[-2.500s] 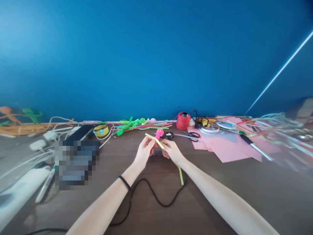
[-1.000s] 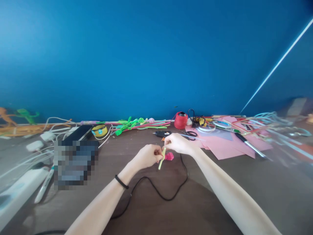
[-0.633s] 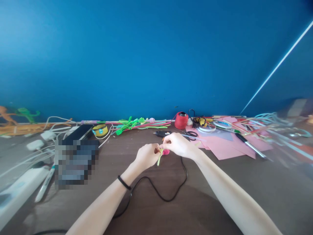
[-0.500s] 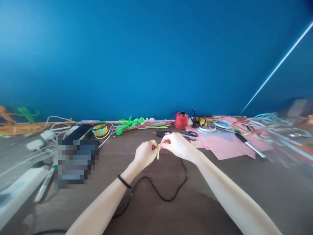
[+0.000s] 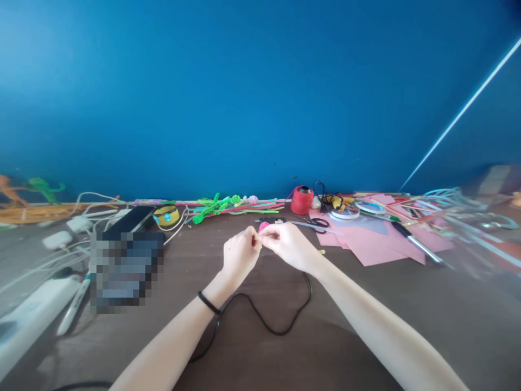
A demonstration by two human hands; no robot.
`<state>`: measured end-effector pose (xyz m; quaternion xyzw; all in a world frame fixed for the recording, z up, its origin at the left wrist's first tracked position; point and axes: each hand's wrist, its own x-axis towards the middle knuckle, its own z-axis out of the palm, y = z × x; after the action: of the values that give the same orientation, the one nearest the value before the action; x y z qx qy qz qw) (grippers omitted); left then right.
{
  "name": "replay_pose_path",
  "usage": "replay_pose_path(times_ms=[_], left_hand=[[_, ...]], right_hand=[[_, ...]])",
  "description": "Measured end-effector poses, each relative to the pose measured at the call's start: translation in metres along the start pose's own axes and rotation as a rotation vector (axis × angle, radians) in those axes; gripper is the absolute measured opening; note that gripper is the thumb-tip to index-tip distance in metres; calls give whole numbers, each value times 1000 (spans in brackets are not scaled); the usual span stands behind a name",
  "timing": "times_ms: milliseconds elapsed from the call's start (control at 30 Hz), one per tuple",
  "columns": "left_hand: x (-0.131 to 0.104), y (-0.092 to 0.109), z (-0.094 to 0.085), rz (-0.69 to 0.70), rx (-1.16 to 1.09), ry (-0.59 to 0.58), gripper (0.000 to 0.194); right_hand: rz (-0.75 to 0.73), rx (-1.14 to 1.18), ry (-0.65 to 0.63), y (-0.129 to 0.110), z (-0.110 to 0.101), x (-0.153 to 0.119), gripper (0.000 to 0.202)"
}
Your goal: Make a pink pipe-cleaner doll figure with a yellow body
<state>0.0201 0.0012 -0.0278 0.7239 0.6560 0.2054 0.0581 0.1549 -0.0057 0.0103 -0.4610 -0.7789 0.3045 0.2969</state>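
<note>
My left hand (image 5: 240,251) is closed in a pinch, its fingertips meeting those of my right hand (image 5: 290,244) above the middle of the table. Between the two sets of fingers is a pale yellow-green pipe cleaner (image 5: 256,237), mostly covered by them. A bright pink fuzzy piece (image 5: 264,225) sticks up at the right fingertips; whether it is joined to the pipe cleaner I cannot tell. Just behind the hands lies a black tool (image 5: 278,220) with a thin tip, partly hidden. Black-handled scissors (image 5: 321,222) rest to the right of it.
Green and pink pipe cleaners (image 5: 211,209) lie along the blue wall, beside a red thread spool (image 5: 302,201). Pink paper sheets (image 5: 374,247) spread to the right, with a craft knife (image 5: 417,243). A black cord (image 5: 280,332) curves below my hands. Phone (image 5: 130,222) and cables lie left.
The yellow-green tail that hung below my fingers is no longer visible there. The pink piece now shows above the fingertips. Both hands have shifted slightly left.
</note>
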Motion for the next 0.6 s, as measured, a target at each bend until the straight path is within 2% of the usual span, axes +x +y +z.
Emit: replay_pose_path(times_ms=[200, 467, 600], left_hand=[[0, -6, 1, 39, 173, -57, 12], [-1, -5, 3, 134, 251, -16, 18], [1, -8, 0, 70, 231, 20, 16]], right_hand=[[-38, -63, 11, -6, 20, -5, 16], [49, -72, 17, -7, 6, -5, 19], [75, -36, -43, -15, 14, -9, 16]])
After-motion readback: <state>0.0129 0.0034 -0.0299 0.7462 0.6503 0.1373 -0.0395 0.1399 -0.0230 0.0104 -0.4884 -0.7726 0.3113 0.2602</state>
